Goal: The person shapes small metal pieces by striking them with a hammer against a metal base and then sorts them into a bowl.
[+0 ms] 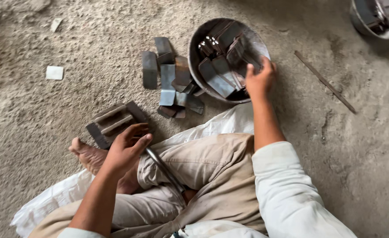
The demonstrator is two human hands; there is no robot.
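Seated person: right hand reached into metal bowl w/ fingers curled on a plate; left hand gripped rod nr metal frame.

Left hand curled low near the bare foot; right hand reaches forward, fingers bent.

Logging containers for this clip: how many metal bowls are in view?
2: one bowl of metal pieces under the right hand, another bowl cut off at top right.
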